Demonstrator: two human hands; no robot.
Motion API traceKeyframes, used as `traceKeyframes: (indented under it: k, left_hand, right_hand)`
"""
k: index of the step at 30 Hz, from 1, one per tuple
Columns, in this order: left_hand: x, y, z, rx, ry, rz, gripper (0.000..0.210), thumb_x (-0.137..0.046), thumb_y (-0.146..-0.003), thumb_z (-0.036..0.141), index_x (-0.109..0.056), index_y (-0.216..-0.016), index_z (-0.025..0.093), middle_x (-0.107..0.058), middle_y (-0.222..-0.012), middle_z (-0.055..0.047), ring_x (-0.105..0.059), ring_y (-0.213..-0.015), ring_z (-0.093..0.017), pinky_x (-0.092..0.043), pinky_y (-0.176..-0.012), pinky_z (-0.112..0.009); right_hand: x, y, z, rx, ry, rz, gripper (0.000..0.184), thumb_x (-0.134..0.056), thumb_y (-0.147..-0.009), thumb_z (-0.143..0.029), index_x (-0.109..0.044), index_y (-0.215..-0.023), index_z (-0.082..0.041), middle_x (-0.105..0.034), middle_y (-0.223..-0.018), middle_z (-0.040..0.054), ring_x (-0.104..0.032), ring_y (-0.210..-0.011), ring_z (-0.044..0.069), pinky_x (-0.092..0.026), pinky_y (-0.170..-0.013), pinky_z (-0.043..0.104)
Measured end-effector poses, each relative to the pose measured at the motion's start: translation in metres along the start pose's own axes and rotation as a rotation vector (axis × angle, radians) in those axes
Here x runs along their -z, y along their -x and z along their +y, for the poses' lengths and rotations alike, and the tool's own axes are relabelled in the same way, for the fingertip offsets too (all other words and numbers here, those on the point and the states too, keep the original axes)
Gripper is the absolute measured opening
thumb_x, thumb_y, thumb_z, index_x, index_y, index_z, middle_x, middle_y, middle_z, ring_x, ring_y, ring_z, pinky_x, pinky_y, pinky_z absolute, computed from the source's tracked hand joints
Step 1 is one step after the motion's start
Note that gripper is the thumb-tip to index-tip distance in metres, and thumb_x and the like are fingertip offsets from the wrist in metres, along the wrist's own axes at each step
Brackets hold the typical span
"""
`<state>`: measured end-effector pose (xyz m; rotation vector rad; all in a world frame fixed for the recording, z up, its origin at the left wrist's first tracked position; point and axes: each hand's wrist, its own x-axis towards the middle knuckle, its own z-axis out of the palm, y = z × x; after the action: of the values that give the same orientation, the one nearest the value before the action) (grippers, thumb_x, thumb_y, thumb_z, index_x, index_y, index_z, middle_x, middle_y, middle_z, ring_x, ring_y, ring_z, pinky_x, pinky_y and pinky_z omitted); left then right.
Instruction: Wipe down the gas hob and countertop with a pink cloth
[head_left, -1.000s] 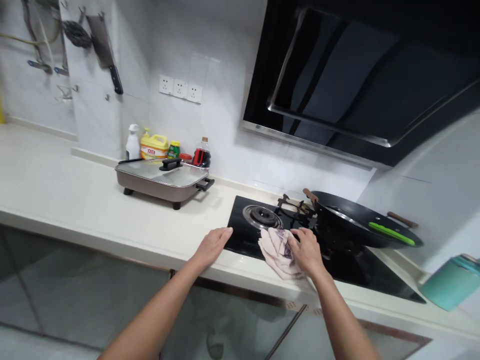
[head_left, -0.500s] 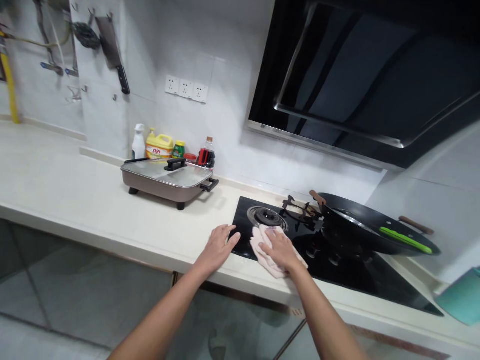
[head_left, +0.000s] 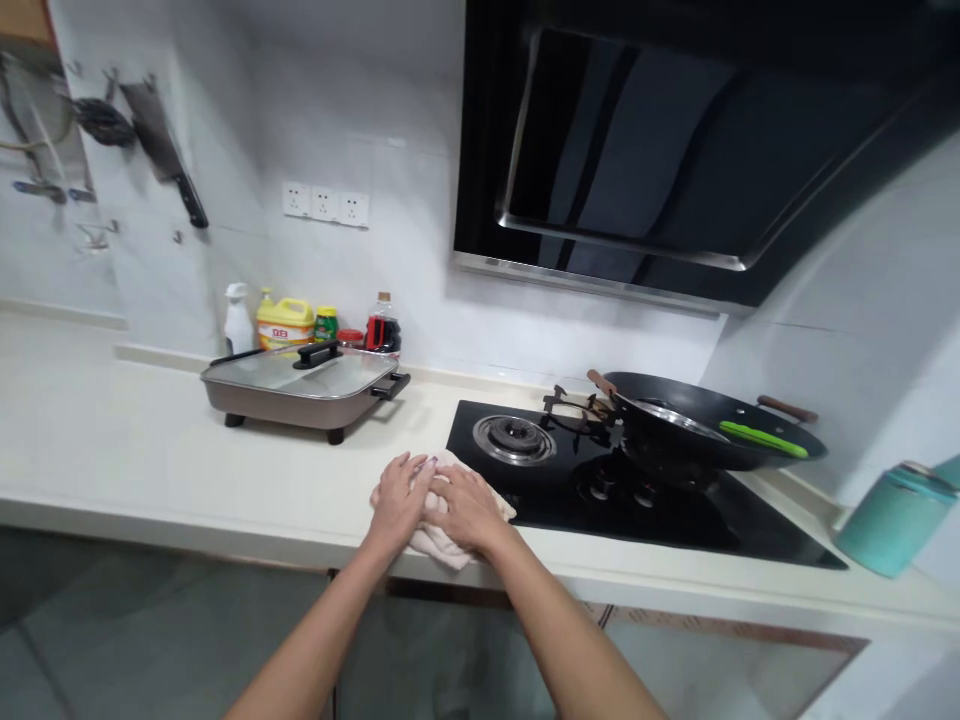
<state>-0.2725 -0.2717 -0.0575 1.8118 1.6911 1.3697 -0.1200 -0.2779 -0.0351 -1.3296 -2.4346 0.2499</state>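
A pale pink cloth lies bunched on the white countertop, overlapping the left front corner of the black gas stove. My left hand grips its left side, thumb toward the middle. Pressed down over its right part is my right hand, fingers pointing left and nearly meeting my left thumb. Some fingertips are hidden in the folds. Just behind the cloth, on the stove, is the left burner, which has no grate over it.
A lidded electric pan stands at left, before a yellow jug and other bottles. A black wok with a green-handled utensil sits at right, beside a burner grate. A teal canister stands far right; the range hood hangs above.
My right hand has dragged the cloth left off the burner's front edge toward the stove corner. My left hand has come onto the cloth. The view has turned slightly right.
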Motion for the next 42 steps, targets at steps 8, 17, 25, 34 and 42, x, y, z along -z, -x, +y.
traceKeyframes:
  k: [8,17,25,34,42]
  left_hand:
    - [0.009,0.003,0.010,0.003,-0.026,-0.083,0.057,-0.034,-0.095,0.060,-0.073,-0.114,0.023,-0.069,-0.135,-0.010,-0.054,-0.136,-0.031,-0.035,-0.118,-0.050]
    - [0.009,0.009,0.019,-0.013,-0.023,-0.116,0.056,-0.030,-0.097,0.059,-0.073,-0.109,0.025,-0.073,-0.127,-0.008,-0.058,-0.128,-0.031,-0.031,-0.116,-0.054]
    - [0.009,0.012,0.022,-0.031,-0.040,-0.183,0.055,-0.030,-0.100,0.060,-0.073,-0.113,0.028,-0.072,-0.130,-0.006,-0.057,-0.129,-0.032,-0.027,-0.116,-0.056]
    - [0.007,0.009,0.016,-0.016,-0.006,-0.169,0.057,-0.028,-0.098,0.059,-0.071,-0.120,0.029,-0.069,-0.136,-0.005,-0.055,-0.134,-0.031,-0.028,-0.117,-0.056]
    - [0.008,-0.002,0.000,0.036,0.211,-0.106,0.064,-0.035,-0.092,0.068,-0.074,-0.114,0.021,-0.070,-0.135,-0.009,-0.058,-0.133,-0.029,-0.037,-0.119,-0.043]
  right_hand:
    - [0.028,0.095,0.072,-0.105,-0.052,0.174,0.044,-0.064,-0.090,-0.041,-0.067,-0.133,-0.031,-0.051,-0.154,0.0034,-0.042,-0.143,0.026,-0.029,-0.119,0.046]
    - [0.063,0.246,0.193,-0.260,0.187,0.436,0.039,-0.050,-0.096,-0.052,-0.073,-0.112,-0.025,-0.065,-0.127,0.0102,-0.059,-0.116,0.030,-0.045,-0.101,0.047]
    - [0.058,0.254,0.199,-0.234,0.498,0.572,0.036,-0.046,-0.099,-0.043,-0.072,-0.102,-0.018,-0.071,-0.103,0.0135,-0.062,-0.099,0.031,-0.045,-0.089,0.044]
    - [0.009,0.113,0.048,-0.033,0.280,0.430,0.022,-0.055,-0.094,-0.033,-0.071,-0.104,-0.022,-0.069,-0.104,0.0079,-0.058,-0.102,0.026,-0.041,-0.092,0.041]
    - [-0.007,0.063,-0.033,0.063,0.170,0.227,0.062,-0.073,-0.080,-0.071,-0.062,-0.121,-0.026,-0.057,-0.125,0.0098,-0.051,-0.111,0.031,-0.044,-0.093,0.047]
